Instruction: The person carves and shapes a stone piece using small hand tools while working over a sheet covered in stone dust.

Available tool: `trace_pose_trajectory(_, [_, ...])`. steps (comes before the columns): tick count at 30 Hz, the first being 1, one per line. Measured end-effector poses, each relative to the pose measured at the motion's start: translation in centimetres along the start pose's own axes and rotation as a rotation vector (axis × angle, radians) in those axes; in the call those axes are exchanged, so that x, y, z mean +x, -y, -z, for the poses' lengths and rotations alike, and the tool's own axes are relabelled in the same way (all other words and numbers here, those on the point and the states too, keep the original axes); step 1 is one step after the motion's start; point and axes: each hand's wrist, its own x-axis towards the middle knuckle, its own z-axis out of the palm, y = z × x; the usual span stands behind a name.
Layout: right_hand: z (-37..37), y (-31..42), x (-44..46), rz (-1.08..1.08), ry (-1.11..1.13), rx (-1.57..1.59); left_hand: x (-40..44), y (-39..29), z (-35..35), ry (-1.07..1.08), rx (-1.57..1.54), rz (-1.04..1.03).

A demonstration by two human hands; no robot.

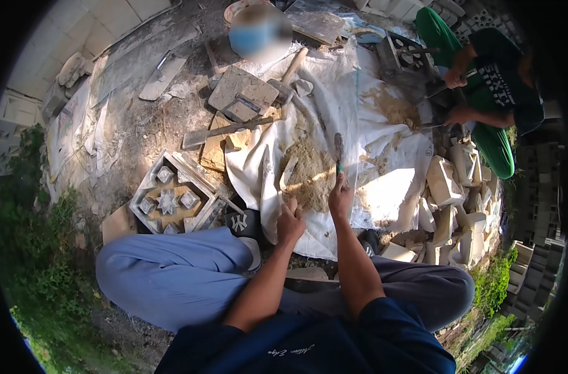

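Note:
My right hand (340,196) is closed round the handle of a small trowel (339,149), whose narrow blade points away from me. My left hand (291,219) is closed at the near edge of a sandy heap (309,173); what its fingers hold, if anything, is too small to make out. The heap lies on a white sheet (250,161) spread on the ground. Left of the sheet sits an angular metal mould (167,202) with a star-shaped piece and several small blocks inside.
Flat slabs (241,93), a hammer (290,76) and a long flat bar (225,131) lie beyond my left hand. Broken pale blocks (449,199) are piled at the right. A co-worker (496,81) sits at the upper right, near another mould. A blue bucket (250,40) stands at the top.

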Motion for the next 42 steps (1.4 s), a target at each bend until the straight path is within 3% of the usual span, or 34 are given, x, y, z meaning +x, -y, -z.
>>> trace_pose_trajectory(1, [-0.9, -2.3, 0.5, 0.004, -0.005, 0.003, 0.0, -0.2, 0.2, 0.002, -0.006, 0.004])
trace_pose_trajectory(3, [-3.6, -7.8, 1.6, -0.029, -0.143, -0.302, -0.1, -0.7, 0.6, 0.023, -0.015, 0.030])
trace_pose_trajectory(4, [-2.4, -6.2, 0.7, -0.124, -0.016, -0.205, -0.1, -0.9, 0.9, 0.044, -0.022, 0.061])
trace_pose_trajectory(7, [-1.1, -3.6, 0.3, -0.268, 0.088, -0.187, -0.4, -1.0, 1.3, 0.042, -0.023, 0.024])
trace_pose_trajectory(11, [-0.5, -2.3, 0.4, -0.213, 0.094, -0.105, 0.0, -0.7, 1.1, 0.034, -0.029, 0.027])
trace_pose_trajectory(14, [0.0, -1.0, -0.2, -0.085, -0.030, 0.082, -0.1, -0.5, 0.6, 0.024, -0.016, 0.022])
trace_pose_trajectory(17, [-0.2, -1.5, -0.2, -0.205, 0.030, -0.162, -0.1, -0.4, 0.4, 0.014, -0.008, 0.022])
trace_pose_trajectory(18, [-1.9, -5.4, 1.3, -0.170, 0.034, -0.272, 0.0, -0.3, 0.4, 0.020, -0.016, 0.024])
trace_pose_trajectory(21, [-3.4, -8.3, 2.3, -0.215, 0.027, -0.253, 0.2, -0.8, 1.0, 0.031, -0.030, 0.019])
trace_pose_trajectory(23, [-2.3, -5.2, 0.5, -0.275, 0.050, -0.231, -0.4, -0.5, 1.1, 0.050, -0.034, 0.029])
trace_pose_trajectory(26, [-1.9, -3.3, 0.5, -0.180, -0.071, -0.311, 0.0, -0.9, 1.1, 0.033, -0.023, 0.003])
trace_pose_trajectory(28, [-0.2, -0.3, 0.0, -0.193, 0.096, -0.101, -0.2, -0.8, 1.1, 0.043, -0.018, 0.031])
trace_pose_trajectory(31, [-0.1, 1.3, -0.2, -0.135, 0.079, -0.094, -0.2, -0.8, 0.8, 0.026, -0.007, 0.027])
trace_pose_trajectory(34, [-3.5, -5.1, 1.8, -0.229, 0.029, -0.366, -0.1, -1.0, 1.2, 0.049, -0.018, 0.053])
trace_pose_trajectory(37, [-3.1, -4.4, 0.4, -0.280, 0.049, -0.237, -0.1, -1.1, 1.5, 0.030, 0.001, 0.040])
trace_pose_trajectory(42, [-2.1, -2.1, -0.2, -0.178, 0.038, -0.186, 0.3, -0.4, 0.9, 0.043, -0.024, 0.009])
